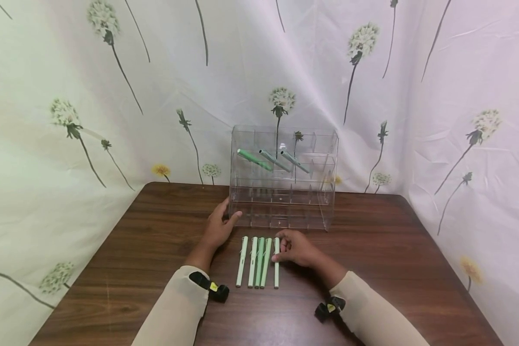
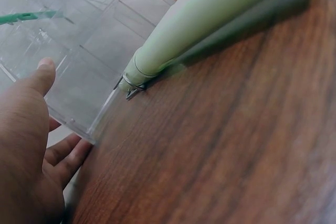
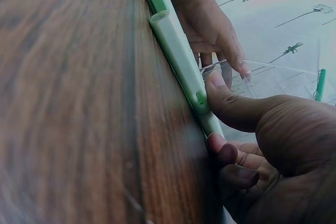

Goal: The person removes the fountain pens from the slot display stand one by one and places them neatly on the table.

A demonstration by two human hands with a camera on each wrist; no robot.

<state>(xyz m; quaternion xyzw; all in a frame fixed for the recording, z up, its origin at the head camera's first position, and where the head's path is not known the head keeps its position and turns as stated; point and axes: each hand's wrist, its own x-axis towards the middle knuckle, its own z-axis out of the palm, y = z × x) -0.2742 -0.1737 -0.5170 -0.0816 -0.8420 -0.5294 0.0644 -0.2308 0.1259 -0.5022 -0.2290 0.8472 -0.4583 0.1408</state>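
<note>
My left hand (image 1: 217,229) holds the lower left corner of a clear plastic stepped organizer (image 1: 304,221). Its thumb lies along the front and the fingers bend round the side, as the left wrist view shows. A pale green pen (image 1: 277,276) lies at the right end of a row on the table. My right hand (image 1: 300,249) pinches this pen near its clip end, thumb on one side and fingertips at the far end. Left of it lie several other light and mid-green pens (image 1: 253,269), roughly parallel, clips toward the organizer.
Three pens lean in the organizer's upper tier: a bright green one (image 1: 254,159) and two grey-green ones, left (image 1: 274,160) and right (image 1: 295,162). The organizer stands near the back of the brown wooden table (image 1: 155,240). Behind hangs a dandelion-print cloth (image 1: 164,86).
</note>
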